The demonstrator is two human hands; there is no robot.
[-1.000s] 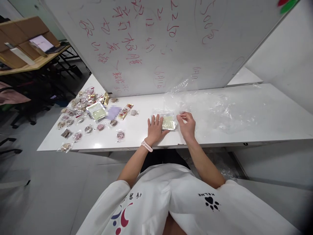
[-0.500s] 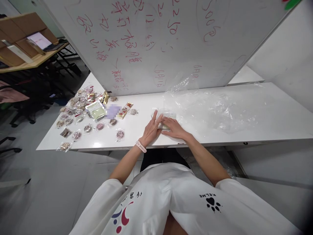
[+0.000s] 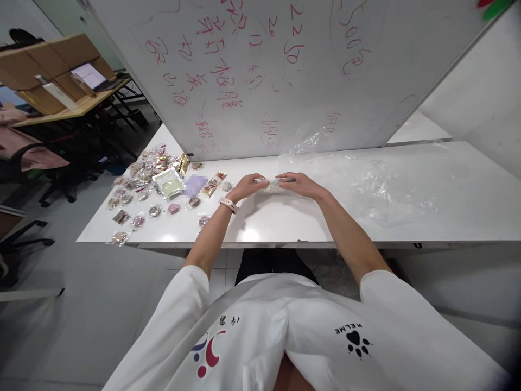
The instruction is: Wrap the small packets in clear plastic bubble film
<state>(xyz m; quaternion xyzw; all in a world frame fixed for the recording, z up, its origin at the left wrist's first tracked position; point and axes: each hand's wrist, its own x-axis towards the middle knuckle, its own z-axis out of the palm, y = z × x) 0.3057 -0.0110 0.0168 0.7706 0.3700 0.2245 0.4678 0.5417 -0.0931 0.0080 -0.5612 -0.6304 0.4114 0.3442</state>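
Between my two hands is a small clear plastic packet, raised a little over the white table, with shadows beneath it. My left hand, with a pale pink band on its wrist, pinches one end. At the other end the fingers of my right hand are closed on the packet. Most of what is inside it is hidden by my fingers and too small to make out. Left of my left hand lie a small wrapped round piece and a red and gold sachet.
Several wrapped round snacks and a silver and green pouch cover the left end of the table. Crumpled clear plastic film spreads over the right. A whiteboard with red writing stands behind. A person's arm shows at far left.
My hands have gone from pressing flat over the packet on the table to gripping its two ends and lifting it, farther from the front edge. The view has shifted slightly.
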